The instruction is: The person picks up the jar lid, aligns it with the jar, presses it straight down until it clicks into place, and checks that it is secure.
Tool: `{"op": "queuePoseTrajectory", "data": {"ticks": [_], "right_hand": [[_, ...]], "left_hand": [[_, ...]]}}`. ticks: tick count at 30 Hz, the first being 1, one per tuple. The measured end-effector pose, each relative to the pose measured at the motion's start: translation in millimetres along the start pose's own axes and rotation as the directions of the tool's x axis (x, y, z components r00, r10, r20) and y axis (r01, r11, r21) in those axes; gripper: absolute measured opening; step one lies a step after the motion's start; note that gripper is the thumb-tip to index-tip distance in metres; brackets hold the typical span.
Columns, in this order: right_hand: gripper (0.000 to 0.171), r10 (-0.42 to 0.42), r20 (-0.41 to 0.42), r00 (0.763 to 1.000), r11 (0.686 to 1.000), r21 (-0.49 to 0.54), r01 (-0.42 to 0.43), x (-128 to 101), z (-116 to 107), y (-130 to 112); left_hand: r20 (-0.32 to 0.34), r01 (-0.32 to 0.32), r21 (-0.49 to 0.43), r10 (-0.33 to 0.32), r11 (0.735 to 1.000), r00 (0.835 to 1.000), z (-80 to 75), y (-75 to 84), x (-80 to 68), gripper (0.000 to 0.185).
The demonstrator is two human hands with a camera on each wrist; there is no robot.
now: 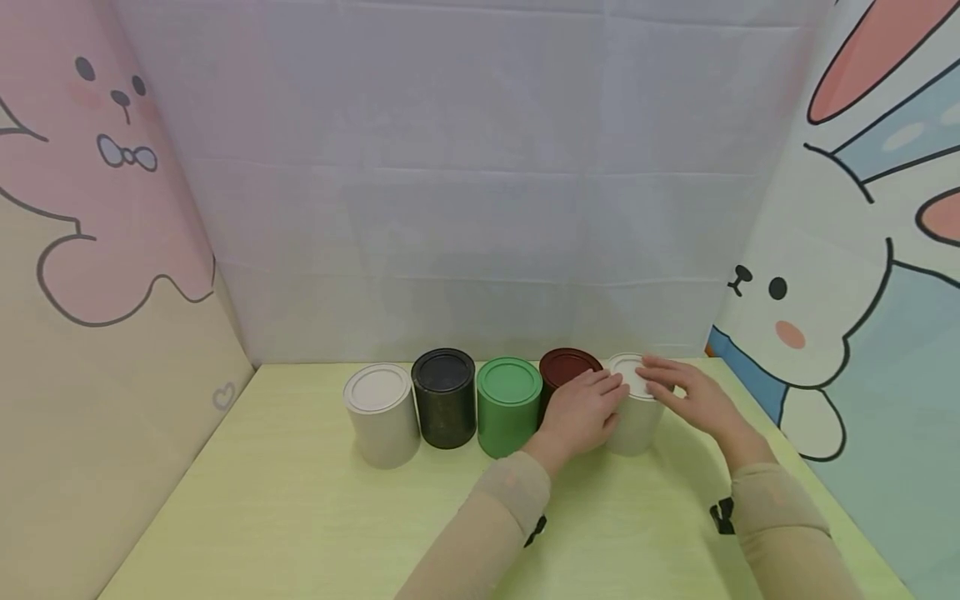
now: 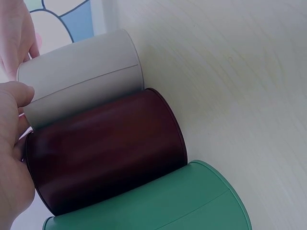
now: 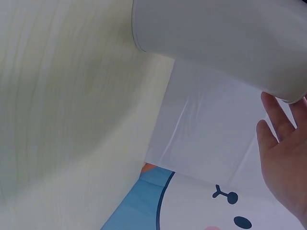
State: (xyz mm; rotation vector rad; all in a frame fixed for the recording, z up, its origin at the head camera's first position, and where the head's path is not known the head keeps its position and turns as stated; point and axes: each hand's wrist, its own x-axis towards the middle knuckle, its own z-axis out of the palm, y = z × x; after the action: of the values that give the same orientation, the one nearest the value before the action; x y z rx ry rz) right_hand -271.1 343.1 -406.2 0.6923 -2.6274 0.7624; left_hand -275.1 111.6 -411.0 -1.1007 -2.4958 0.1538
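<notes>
White tin (image 1: pixel 636 417) upright at the right end of the row, long axis vertical, lid up.
It is a plain matte cylinder with a side seam; no writing shows. It stands on the yellow desk (image 1: pixel 300 517) touching the dark red tin (image 1: pixel 566 371). Left hand (image 1: pixel 585 412) rests relaxed against its side; right hand (image 1: pixel 686 396) lays straight fingers on the lid, no closed grip.

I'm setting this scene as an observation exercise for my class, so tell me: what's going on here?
A person has both hands on the rightmost can of a row of five on a pale yellow table. The left hand touches the side of the white can, in front of the dark red can; the right hand rests straight fingers on its lid. A green can, a black can and another white can stand further left.
</notes>
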Motion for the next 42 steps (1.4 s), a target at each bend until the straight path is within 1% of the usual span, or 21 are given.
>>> {"op": "queuePoseTrajectory", "data": {"ticks": [6,11,14,19,24,27,33,39,42], "right_hand": [[0.033,0.017,0.011,1.000,1.000,0.004,-0.017,0,0,-3],[0.033,0.027,0.006,1.000,1.000,0.011,-0.027,-1,2,1],[0.033,0.012,-0.012,1.000,0.998,0.054,-0.012,-3,4,4],[0.033,-0.042,-0.039,0.998,0.988,0.148,0.048,-7,6,7],[0.035,-0.065,-0.047,0.997,0.977,0.198,0.073,-9,7,8],[0.036,-0.053,-0.039,0.998,0.977,0.206,0.060,-8,5,6],[0.036,0.006,0.004,1.000,0.982,0.189,-0.007,-6,0,0],[0.037,0.039,0.049,0.998,0.986,0.162,-0.046,-5,-3,-4],[0.037,0.042,0.049,0.998,0.986,0.161,-0.050,-5,-3,-2]], "left_hand": [[0.001,0.003,0.003,-0.003,1.000,1.000,0.4,-0.1,-0.8,0.046],[-0.008,0.000,-0.002,0.000,1.000,1.000,0.0,0.0,-1.5,0.045],[-0.011,-0.005,-0.003,0.005,1.000,1.000,-0.1,0.4,-1.3,0.045],[-0.020,-0.010,-0.002,0.010,1.000,1.000,-0.7,0.9,-0.9,0.044],[-0.024,-0.004,-0.010,0.003,1.000,1.000,-2.6,0.8,-1.0,0.042],[-0.026,0.001,-0.018,-0.001,1.000,1.000,-4.2,0.7,-1.2,0.042],[-0.045,0.004,-0.033,-0.005,0.999,0.999,-3.7,-0.1,0.0,0.039],[-0.022,0.017,-0.026,-0.018,1.000,1.000,-4.3,-0.1,2.2,0.038],[-0.014,0.018,-0.026,-0.018,1.000,1.000,-3.6,0.2,4.0,0.037]]}}
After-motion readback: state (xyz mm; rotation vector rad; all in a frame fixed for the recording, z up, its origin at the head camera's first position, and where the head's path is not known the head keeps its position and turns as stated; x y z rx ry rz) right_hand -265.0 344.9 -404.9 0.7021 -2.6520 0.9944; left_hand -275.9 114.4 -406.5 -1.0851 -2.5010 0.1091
